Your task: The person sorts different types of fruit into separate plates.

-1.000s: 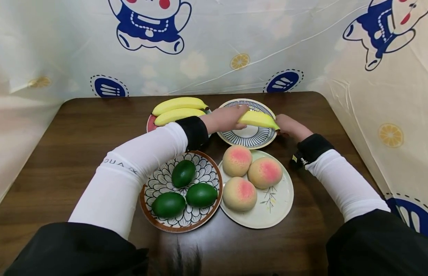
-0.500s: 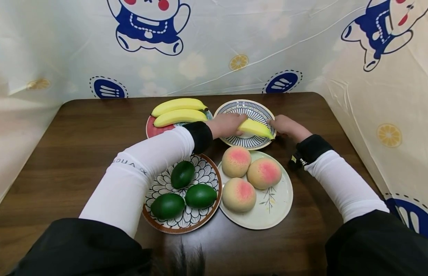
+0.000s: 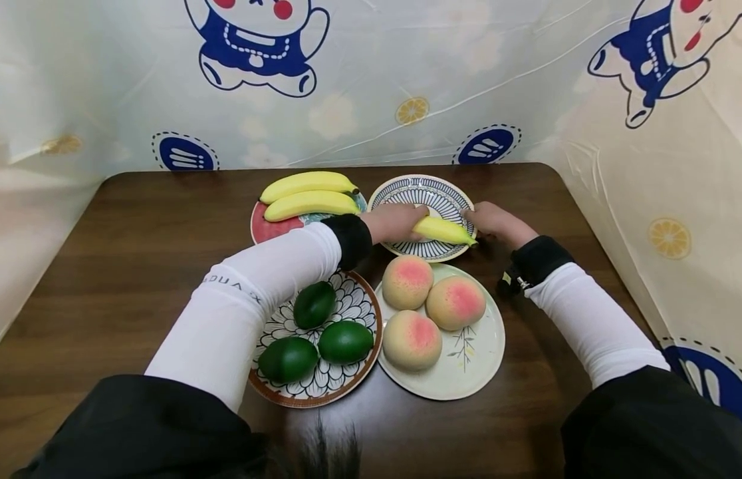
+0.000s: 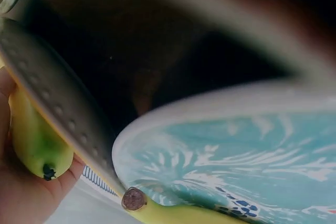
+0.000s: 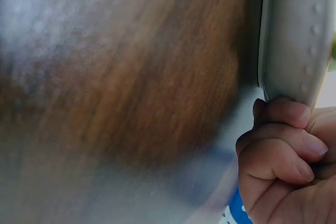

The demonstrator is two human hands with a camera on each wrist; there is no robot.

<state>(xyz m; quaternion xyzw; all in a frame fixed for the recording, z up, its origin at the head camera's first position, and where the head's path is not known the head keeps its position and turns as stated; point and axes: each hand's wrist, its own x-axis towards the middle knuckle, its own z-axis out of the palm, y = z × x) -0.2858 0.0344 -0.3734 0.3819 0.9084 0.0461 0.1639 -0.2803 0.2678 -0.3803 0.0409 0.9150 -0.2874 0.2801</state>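
Note:
My left hand (image 3: 396,222) grips a yellow banana (image 3: 445,230) by one end, low over the right part of a blue-and-white striped plate (image 3: 401,193). In the left wrist view, the dark tip of this banana (image 4: 39,135) pokes out of the hand beside the plate's outer wall. On the plate's right side, my right hand (image 3: 499,223) holds the rim. Its curled fingers (image 5: 283,156) press against the underside of the striped plate (image 5: 296,35) in the right wrist view; the thumb is hidden there.
Two bananas (image 3: 311,203) lie on a red-and-teal plate (image 3: 264,229) at back left. Nearer stand a brown-rimmed plate (image 3: 299,402) with three dark green oval fruits (image 3: 346,342), and a pale plate (image 3: 485,359) with three peaches (image 3: 413,340). A printed curtain (image 3: 347,80) surrounds the wooden table (image 3: 137,266).
The banana has moved down and slightly left with my left hand, towards the plate's near right side. My right hand's fingers have shifted from the banana's tip to the plate's rim.

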